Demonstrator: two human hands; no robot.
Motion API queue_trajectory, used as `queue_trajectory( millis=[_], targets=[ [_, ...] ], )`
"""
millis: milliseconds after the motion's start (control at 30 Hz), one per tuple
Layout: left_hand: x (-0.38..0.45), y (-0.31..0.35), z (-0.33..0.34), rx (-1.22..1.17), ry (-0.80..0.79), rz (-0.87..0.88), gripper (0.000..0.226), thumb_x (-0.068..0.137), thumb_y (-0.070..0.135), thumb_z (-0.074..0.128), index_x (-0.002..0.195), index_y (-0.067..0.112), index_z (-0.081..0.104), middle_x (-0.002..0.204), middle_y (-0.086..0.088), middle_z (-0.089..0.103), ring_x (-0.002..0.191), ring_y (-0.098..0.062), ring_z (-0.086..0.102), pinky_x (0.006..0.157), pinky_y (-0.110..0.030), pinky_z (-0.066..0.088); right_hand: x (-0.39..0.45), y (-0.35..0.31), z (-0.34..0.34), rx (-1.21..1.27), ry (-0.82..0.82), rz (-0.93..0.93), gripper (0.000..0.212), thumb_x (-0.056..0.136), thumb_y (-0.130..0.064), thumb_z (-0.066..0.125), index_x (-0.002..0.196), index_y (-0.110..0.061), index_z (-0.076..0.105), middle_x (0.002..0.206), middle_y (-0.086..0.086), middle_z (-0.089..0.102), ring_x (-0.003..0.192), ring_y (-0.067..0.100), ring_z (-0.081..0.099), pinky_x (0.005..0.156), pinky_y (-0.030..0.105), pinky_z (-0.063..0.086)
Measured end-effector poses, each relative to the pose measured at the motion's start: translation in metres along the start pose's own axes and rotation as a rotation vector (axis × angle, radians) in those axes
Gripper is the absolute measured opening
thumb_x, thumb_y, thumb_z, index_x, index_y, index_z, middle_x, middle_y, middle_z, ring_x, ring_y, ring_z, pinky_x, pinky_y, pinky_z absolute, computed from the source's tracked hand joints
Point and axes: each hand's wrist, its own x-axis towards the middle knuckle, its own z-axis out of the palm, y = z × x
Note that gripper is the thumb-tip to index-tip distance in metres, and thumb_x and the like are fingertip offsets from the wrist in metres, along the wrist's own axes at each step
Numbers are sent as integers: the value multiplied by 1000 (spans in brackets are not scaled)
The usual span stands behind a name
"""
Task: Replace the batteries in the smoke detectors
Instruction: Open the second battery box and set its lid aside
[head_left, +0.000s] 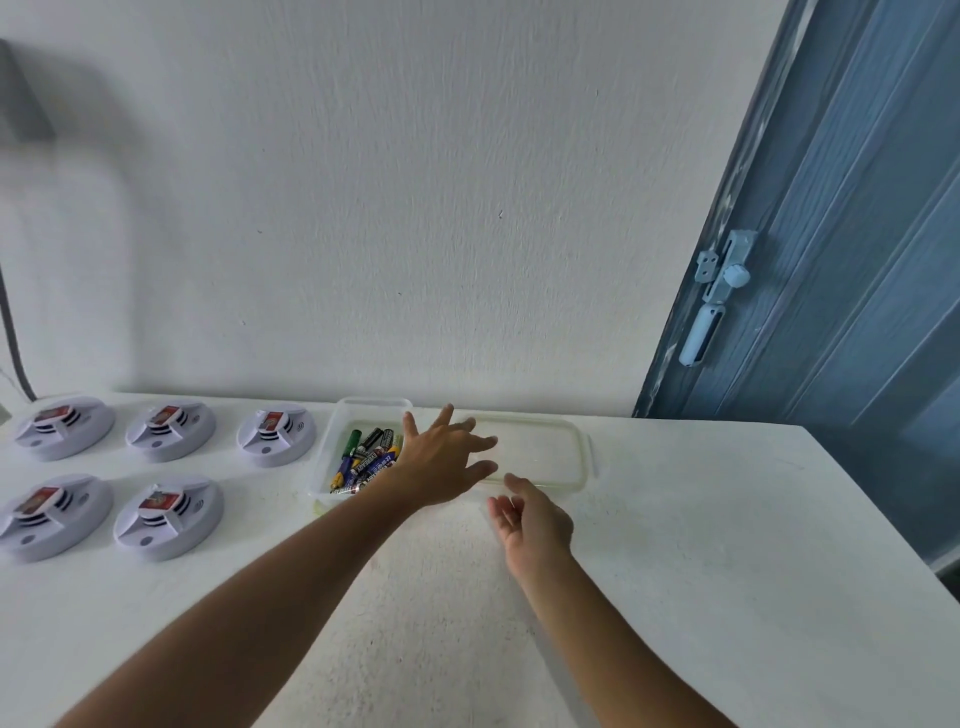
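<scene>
We are at the start: our left hand (441, 462) and right hand (530, 522), fingers spread and empty, hover mid-frame by the lid (540, 452). Next comes picking batteries (363, 457) from the open container (345, 410); five smoke detectors (166, 519) wait lower left.

Five round white smoke detectors (169, 431) lay flat at the table's nine o'clock side, three in the far row, two nearer, each bearing a red-labelled block; a pile of batteries (366, 460) filled a clear tub (374, 408) at their three o'clock.
</scene>
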Motion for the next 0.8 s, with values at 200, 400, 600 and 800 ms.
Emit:
queue_trajectory(
  millis=[200, 400, 600, 800],
  targets=[
    [-1, 3, 2, -29, 32, -18, 51, 98, 53, 38, 145, 35, 37, 155, -1, 33, 144, -17, 26, 113, -66, 10, 4, 1, 0, 79, -10, -21, 49, 78, 0, 75, 122, 1, 52, 112, 21, 60, 99, 33, 62, 93, 48, 53],
    [-1, 9, -3, 36, 34, -49, 50, 98, 54, 37, 145, 35, 38, 153, -1, 36, 140, -18, 35, 115, -62, 12, 6, 4, -2, 48, -22, -75, 45, 81, -2, 72, 122, 2, 52, 98, 16, 61, 87, 25, 63, 86, 39, 54],
    [-3, 11, -5, 4, 23, -61, 50, 98, 52, 39, 144, 33, 39, 153, -2, 36, 141, -19, 33, 114, -62, 12, 7, 7, -1, 38, -7, -83, 45, 83, -3, 71, 123, 2, 52, 84, 11, 57, 75, 21, 58, 76, 33, 52],
    [-4, 13, -4, -38, 21, -78, 50, 98, 51, 41, 144, 33, 40, 155, -3, 33, 142, -20, 31, 114, -63, 11, 5, 1, 7, -86, 210, -211, 57, 77, -7, 78, 124, -7, 45, 111, 13, 54, 92, 26, 57, 76, 33, 54]
  ],
)
